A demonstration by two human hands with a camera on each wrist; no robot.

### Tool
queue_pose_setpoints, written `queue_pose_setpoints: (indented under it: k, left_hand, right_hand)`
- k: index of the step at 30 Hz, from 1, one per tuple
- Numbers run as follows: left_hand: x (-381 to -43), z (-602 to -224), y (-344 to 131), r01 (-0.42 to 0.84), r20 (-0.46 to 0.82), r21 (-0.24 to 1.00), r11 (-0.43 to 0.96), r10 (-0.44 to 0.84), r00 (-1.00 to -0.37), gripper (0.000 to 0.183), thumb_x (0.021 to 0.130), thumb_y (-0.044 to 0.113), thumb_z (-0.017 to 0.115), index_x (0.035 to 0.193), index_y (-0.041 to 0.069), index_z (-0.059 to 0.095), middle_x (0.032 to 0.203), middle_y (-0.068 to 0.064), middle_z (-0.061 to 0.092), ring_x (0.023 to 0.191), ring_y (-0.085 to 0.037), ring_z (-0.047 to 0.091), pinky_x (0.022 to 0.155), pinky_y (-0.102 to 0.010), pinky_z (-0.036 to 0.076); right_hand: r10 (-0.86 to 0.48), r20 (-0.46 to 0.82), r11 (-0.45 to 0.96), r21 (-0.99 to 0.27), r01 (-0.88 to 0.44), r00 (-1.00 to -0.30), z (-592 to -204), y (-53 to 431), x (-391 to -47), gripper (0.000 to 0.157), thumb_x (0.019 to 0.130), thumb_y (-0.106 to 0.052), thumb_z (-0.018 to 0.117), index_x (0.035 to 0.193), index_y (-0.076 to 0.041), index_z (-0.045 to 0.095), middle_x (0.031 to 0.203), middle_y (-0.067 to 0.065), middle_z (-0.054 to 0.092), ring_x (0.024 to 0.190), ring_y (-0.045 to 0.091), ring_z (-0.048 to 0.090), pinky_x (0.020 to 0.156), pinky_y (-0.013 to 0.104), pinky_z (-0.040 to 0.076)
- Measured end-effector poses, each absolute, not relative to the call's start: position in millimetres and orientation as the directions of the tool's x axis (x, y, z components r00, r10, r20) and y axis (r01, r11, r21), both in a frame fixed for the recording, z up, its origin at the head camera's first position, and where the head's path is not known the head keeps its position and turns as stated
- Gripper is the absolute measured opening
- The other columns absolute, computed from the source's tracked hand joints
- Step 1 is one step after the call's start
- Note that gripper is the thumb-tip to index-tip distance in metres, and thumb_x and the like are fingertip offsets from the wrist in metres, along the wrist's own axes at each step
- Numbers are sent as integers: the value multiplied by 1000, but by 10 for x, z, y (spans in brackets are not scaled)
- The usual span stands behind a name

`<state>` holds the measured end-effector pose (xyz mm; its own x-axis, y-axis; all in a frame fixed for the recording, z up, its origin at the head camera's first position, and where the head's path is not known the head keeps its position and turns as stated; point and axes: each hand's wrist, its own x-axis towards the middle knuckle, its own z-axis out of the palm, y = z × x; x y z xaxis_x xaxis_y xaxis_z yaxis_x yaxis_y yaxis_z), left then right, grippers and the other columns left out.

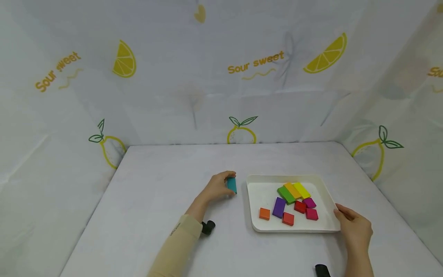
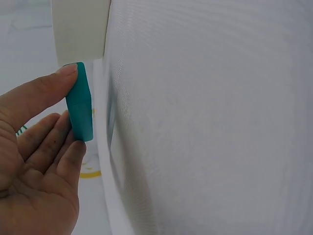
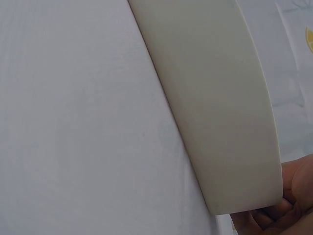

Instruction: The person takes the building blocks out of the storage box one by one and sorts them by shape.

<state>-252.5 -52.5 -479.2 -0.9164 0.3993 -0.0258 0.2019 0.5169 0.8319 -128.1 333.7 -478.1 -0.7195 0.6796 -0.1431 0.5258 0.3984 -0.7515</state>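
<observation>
In the head view my left hand [image 1: 219, 186] pinches a teal rectangular block [image 1: 232, 185] between thumb and fingertips, left of the white tray [image 1: 257, 227]. The left wrist view shows the teal block [image 2: 79, 105] held at its two ends. My right hand [image 1: 356, 227] grips the tray's right side near the front corner; part of its fingers is hidden behind the tray wall [image 3: 220, 112] in the right wrist view. Inside the tray lie a green block [image 1: 286, 195], a purple block [image 1: 278, 207], a yellow block [image 1: 302, 190] and several orange, red and magenta ones.
A white cloth covers the table [image 1: 155, 173], and a lemon-printed curtain [image 1: 173, 96] stands behind and at both sides. Black wrist-camera parts [image 1: 208, 227] show beside the left wrist and near the right one.
</observation>
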Motion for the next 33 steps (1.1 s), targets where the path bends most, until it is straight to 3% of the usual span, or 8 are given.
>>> queue_pose_setpoints:
  k: [3, 6, 17, 21, 23, 26, 29, 33]
  left_hand:
    - [-2527, -4804, -518, 209, -27, 822, 530, 403, -915, 75, 76, 8, 83, 143, 11, 51, 143, -5, 58, 138, -28, 50, 117, -41, 41]
    - [-2522, -4834, -532, 220, -23, 816, 535, 410, -912, 75, 76, 7, 84, 143, 10, 51, 143, -5, 59, 139, -28, 50, 117, -40, 41]
    - [-2515, -4864, -574, 247, -30, 800, 546, 447, -894, 75, 76, 8, 84, 143, 10, 50, 144, -6, 57, 137, -28, 50, 115, -44, 43]
    - [-2515, -4880, -571, 226, -37, 813, 537, 434, -900, 76, 76, 8, 83, 144, 9, 49, 144, -6, 57, 136, -29, 50, 114, -45, 44]
    - [-2513, -4886, -569, 219, -39, 815, 537, 427, -903, 76, 76, 8, 83, 144, 9, 49, 143, -6, 58, 136, -29, 50, 114, -46, 43]
    - [-2506, -4892, -565, 212, -44, 814, 541, 420, -906, 76, 77, 8, 83, 144, 10, 49, 143, -5, 58, 137, -29, 50, 115, -46, 43]
    - [-2499, -4892, -565, 210, -46, 811, 546, 416, -908, 75, 77, 9, 83, 144, 12, 49, 143, -4, 58, 136, -29, 50, 115, -46, 43]
    - [-2502, -4885, -565, 217, -43, 801, 558, 414, -909, 76, 77, 10, 83, 144, 11, 49, 143, -5, 58, 136, -29, 50, 115, -46, 43]
  right_hand:
    - [678, -143, 397, -755, 522, -722, -4784, 3340, -1274, 41, 97, -30, 59, 131, -7, 63, 130, 20, 63, 113, 20, 65, 54, -1, 36]
    - [674, -150, 389, -760, 520, -724, -4786, 3319, -1278, 42, 98, -29, 57, 133, -5, 61, 133, 22, 59, 129, 36, 54, 51, 0, 35]
    - [678, -164, 378, -759, 530, -717, -4777, 3322, -1288, 43, 99, -31, 57, 134, -6, 61, 135, 21, 57, 132, 37, 52, 53, 3, 34]
    - [686, -171, 371, -753, 543, -707, -4771, 3319, -1287, 43, 98, -32, 57, 134, -7, 61, 135, 19, 58, 133, 36, 52, 77, 18, 51]
    - [689, -172, 369, -752, 545, -704, -4772, 3317, -1287, 43, 98, -32, 57, 134, -8, 61, 134, 18, 58, 133, 36, 52, 86, 27, 53]
    - [692, -170, 367, -754, 545, -702, -4775, 3316, -1284, 43, 98, -32, 57, 133, -8, 62, 134, 19, 58, 133, 35, 52, 76, 18, 50]
    - [691, -166, 367, -758, 540, -703, -4777, 3317, -1281, 43, 98, -31, 58, 133, -7, 62, 134, 20, 59, 131, 36, 53, 57, 5, 34]
    - [686, -156, 371, -765, 526, -711, -4776, 3316, -1280, 42, 98, -29, 58, 133, -6, 62, 132, 20, 60, 131, 35, 53, 54, 1, 33]
